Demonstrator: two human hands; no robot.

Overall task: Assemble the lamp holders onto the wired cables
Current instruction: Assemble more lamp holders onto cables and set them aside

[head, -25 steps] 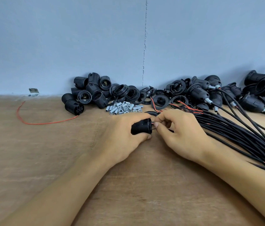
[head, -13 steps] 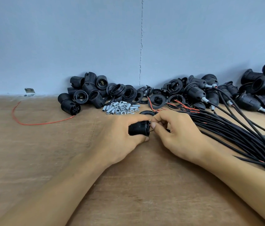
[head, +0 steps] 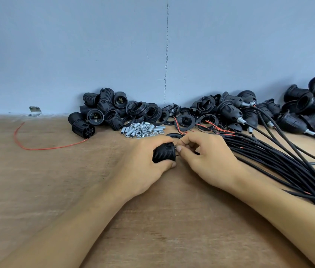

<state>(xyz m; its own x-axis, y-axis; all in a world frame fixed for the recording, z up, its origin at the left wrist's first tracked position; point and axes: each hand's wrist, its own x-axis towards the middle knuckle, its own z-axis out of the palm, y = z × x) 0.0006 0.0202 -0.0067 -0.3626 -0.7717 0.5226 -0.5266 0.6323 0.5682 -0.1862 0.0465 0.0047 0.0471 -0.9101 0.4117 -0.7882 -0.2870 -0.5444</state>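
My left hand grips a black ribbed lamp holder lying on its side on the wooden table. My right hand is right beside its open end, thumb and fingers pinching a thin black wire that runs into the holder. A thick bundle of black cables with red wire tips fans out from behind my right hand toward the right edge. A black ring lies just behind my hands.
A pile of loose black lamp holders and rings lines the blue wall. Small metal nuts and tubes lie in front of it. Wired holders are heaped at the far right. A loose red wire curves at the left.
Both hands and the holder stay in about the same place on the table; my right fingers have shifted slightly at the holder's end. The view has drifted a little.
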